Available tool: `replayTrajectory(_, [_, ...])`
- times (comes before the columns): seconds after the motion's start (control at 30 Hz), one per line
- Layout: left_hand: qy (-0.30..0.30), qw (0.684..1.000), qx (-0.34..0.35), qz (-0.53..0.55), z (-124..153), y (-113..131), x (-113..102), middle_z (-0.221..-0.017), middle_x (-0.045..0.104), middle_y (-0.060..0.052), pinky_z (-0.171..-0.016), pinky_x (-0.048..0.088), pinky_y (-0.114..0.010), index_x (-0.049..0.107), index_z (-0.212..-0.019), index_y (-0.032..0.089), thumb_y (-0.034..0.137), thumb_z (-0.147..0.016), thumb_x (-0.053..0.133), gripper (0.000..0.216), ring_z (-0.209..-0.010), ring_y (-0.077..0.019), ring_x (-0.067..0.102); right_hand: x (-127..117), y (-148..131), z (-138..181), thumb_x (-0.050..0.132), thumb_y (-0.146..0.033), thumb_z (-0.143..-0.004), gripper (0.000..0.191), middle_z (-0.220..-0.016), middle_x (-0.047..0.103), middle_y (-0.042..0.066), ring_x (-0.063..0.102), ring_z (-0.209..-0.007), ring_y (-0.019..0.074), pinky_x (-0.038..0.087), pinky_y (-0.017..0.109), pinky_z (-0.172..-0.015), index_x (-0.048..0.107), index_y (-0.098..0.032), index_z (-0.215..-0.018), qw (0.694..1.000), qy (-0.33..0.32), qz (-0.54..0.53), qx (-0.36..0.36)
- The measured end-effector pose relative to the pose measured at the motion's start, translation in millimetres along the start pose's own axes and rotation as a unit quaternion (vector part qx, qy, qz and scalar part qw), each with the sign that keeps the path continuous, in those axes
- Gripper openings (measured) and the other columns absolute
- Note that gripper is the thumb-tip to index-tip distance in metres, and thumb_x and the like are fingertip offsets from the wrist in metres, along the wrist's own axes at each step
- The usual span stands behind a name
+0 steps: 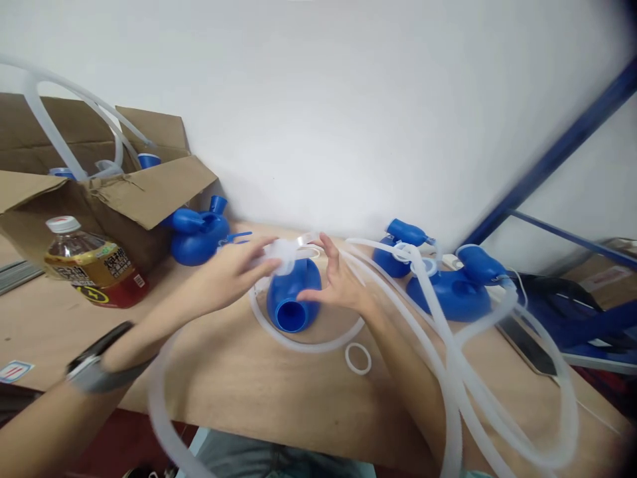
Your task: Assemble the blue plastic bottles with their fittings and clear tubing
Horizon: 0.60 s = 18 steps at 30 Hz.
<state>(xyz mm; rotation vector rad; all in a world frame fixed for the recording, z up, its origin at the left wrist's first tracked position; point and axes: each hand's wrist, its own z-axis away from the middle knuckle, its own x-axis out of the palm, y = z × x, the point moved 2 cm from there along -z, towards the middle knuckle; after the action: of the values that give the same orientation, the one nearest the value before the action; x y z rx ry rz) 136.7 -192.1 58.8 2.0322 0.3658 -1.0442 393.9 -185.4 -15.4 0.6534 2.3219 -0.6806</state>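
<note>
My left hand (251, 262) pinches a translucent white plastic fitting (284, 253), blurred by motion, above a blue bottle (279, 289). The bottle lies on the table with its round open mouth facing me. To the right of it my right hand (343, 282) is open, thumb and fingers spread, the thumb in front of the bottle. Its fingertips are near a clear band-like piece (307, 239) behind the bottle; whether they touch it I cannot tell. A white ring (358, 358) lies on the table below my right hand. Translucent tubing (308, 346) curves around the bottle.
More blue bottles (448, 295) with coiled hoses (478, 385) are on the right, near a phone (527, 345) and a blue metal frame (552, 153). At left stand a drink bottle (97, 265), an open carton (164, 192) and another blue bottle (196, 242).
</note>
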Motion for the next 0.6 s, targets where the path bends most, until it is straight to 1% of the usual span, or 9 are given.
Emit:
replayTrajectory(0.03, [0.006, 1.000, -0.006, -0.020, 16, -1, -9, -0.122, 0.080, -0.009, -0.092, 0.062, -0.044, 0.066, -0.146, 0.022, 0.064, -0.103, 0.050, 0.062, -0.100, -0.0314, 0.077, 0, 9, 2, 0.076, -0.077, -0.084, 0.135, -0.161, 0.052, 0.020, 0.052, -0.150, 0.0365, 0.041, 0.060, -0.124, -0.013, -0.025, -0.172, 0.999, -0.031, -0.040, 0.009])
replayTrajectory(0.07, [0.008, 0.999, -0.006, -0.040, 33, -1, -15, -0.121, 0.081, -0.007, -0.090, 0.063, -0.043, 0.066, -0.147, 0.026, 0.065, -0.103, 0.050, 0.061, -0.100, -0.0314, 0.078, 2, 17, 3, 0.071, -0.076, -0.088, 0.129, -0.162, 0.053, 0.019, 0.049, -0.153, 0.0348, 0.039, 0.059, -0.126, -0.012, -0.026, -0.172, 0.995, -0.067, -0.069, 0.021])
replayTrajectory(0.1, [0.005, 0.998, 0.007, -0.057, 49, -1, -18, -0.124, 0.081, -0.006, -0.089, 0.063, -0.041, 0.066, -0.148, 0.029, 0.066, -0.103, 0.052, 0.060, -0.102, -0.0318, 0.078, 5, 25, 4, 0.066, -0.075, -0.093, 0.116, -0.163, 0.053, 0.018, 0.046, -0.156, 0.0339, 0.036, 0.059, -0.128, -0.003, -0.027, -0.174, 0.991, -0.105, -0.082, 0.030])
replayTrajectory(0.13, [-0.001, 0.997, 0.013, -0.072, 65, 0, -16, -0.127, 0.080, -0.005, -0.088, 0.063, -0.039, 0.064, -0.150, 0.031, 0.066, -0.103, 0.053, 0.059, -0.104, -0.0316, 0.078, 8, 32, 4, 0.061, -0.073, -0.097, 0.099, -0.165, 0.052, 0.017, 0.041, -0.159, 0.0340, 0.033, 0.060, -0.130, 0.015, -0.028, -0.173, 0.987, -0.139, -0.079, 0.033])
replayTrajectory(0.2, [0.016, 0.994, 0.004, -0.105, 88, 1, -3, -0.124, 0.081, -0.006, -0.079, 0.063, -0.035, 0.065, -0.149, 0.031, 0.064, -0.106, 0.050, 0.057, -0.098, -0.0304, 0.080, 17, 40, 2, 0.058, -0.068, -0.102, 0.072, -0.168, 0.049, 0.014, 0.034, -0.163, 0.0348, 0.027, 0.060, -0.133, 0.048, -0.028, -0.161, 0.980, -0.189, -0.050, 0.024])
replayTrajectory(0.27, [0.041, 0.989, -0.007, -0.139, 97, 5, 18, -0.120, 0.082, -0.009, -0.074, 0.062, -0.034, 0.062, -0.152, 0.027, 0.062, -0.109, 0.043, 0.058, -0.093, -0.0294, 0.080, 23, 41, -1, 0.062, -0.063, -0.101, 0.060, -0.167, 0.049, 0.013, 0.038, -0.160, 0.0338, 0.030, 0.057, -0.132, 0.062, -0.027, -0.149, 0.979, -0.203, -0.022, 0.011])
replayTrajectory(0.37, [0.036, 0.983, -0.015, -0.179, 95, 13, 45, -0.122, 0.079, -0.013, -0.073, 0.062, -0.034, 0.055, -0.159, 0.023, 0.056, -0.114, 0.033, 0.060, -0.089, -0.0281, 0.080, 29, 35, -4, 0.070, -0.062, -0.097, 0.059, -0.153, 0.059, 0.013, 0.053, -0.144, 0.0327, 0.040, 0.055, -0.125, 0.066, -0.029, -0.145, 0.981, -0.192, 0.029, 0.011])
replayTrajectory(0.43, [0.021, 0.980, -0.012, -0.200, 93, 15, 49, -0.126, 0.077, -0.015, -0.071, 0.061, -0.035, 0.053, -0.160, 0.022, 0.054, -0.115, 0.030, 0.060, -0.086, -0.0280, 0.080, 31, 30, -4, 0.073, -0.065, -0.093, 0.060, -0.141, 0.062, 0.013, 0.057, -0.134, 0.0344, 0.044, 0.056, -0.120, 0.070, -0.030, -0.142, 0.980, -0.184, 0.071, 0.026])
replayTrajectory(0.6, [0.082, 0.975, -0.033, -0.204, 105, -9, 19, -0.132, 0.076, -0.015, -0.079, 0.062, -0.040, 0.060, -0.156, 0.022, 0.064, -0.110, 0.040, 0.065, -0.100, -0.0342, 0.079, 29, 26, 2, 0.074, -0.073, -0.088, 0.064, -0.130, 0.066, 0.014, 0.058, -0.128, 0.0359, 0.045, 0.055, -0.116, 0.075, -0.027, -0.132, 0.979, -0.165, 0.107, 0.052])
